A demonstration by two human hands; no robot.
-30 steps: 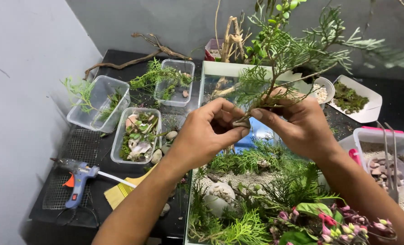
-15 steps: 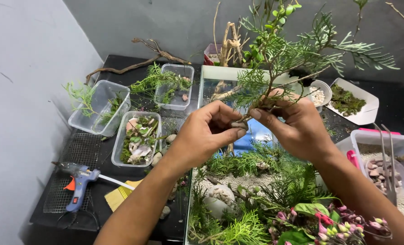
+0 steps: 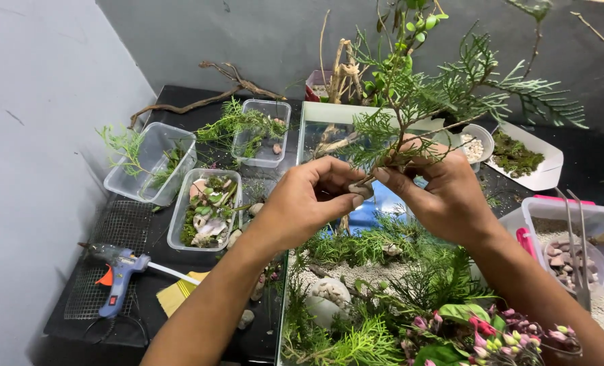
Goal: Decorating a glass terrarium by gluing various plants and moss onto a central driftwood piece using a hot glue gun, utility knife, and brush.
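Note:
My left hand (image 3: 312, 200) and my right hand (image 3: 444, 193) meet above a glass tank (image 3: 302, 129) filled with plants, sand and stones. Both pinch the base of a green cypress-like sprig (image 3: 451, 88) that rises up and to the right. A small pale stone (image 3: 361, 190) sits between my left thumb and fingers at the sprig's foot. The right fingers wrap the stem just beside it. Below my hands lie green sprigs and pink buds (image 3: 491, 335) inside the tank.
Clear plastic tubs (image 3: 149, 163) with greenery and shells stand at the left. A blue glue gun (image 3: 115, 274) rests on wire mesh. Driftwood (image 3: 207, 95) lies at the back. A white tray of moss (image 3: 522, 159), a bowl of pebbles and tweezers (image 3: 573, 237) sit at the right.
My hands with the sprig have shifted slightly; the sprig now leans a bit more to the right. The grip is the same.

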